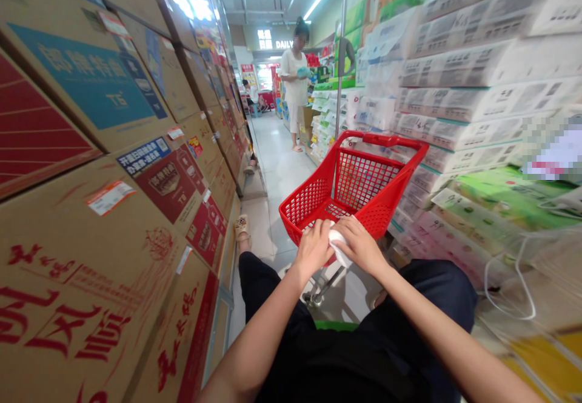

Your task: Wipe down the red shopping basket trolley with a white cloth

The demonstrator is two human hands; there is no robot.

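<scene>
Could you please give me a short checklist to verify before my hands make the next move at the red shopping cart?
1. Right hand holds the white cloth, or tissue: ok, it is bunched under the fingers.
2. Left hand grips something: cannot tell; it is close beside the cloth, at the cart's near side.
3. Red shopping cart within reach: ok, directly in front of the hands.
4. Wheels secured against rolling: cannot tell, no lock can be made out.
5. Standing person apart from the cart: ok, farther down the aisle.
</scene>
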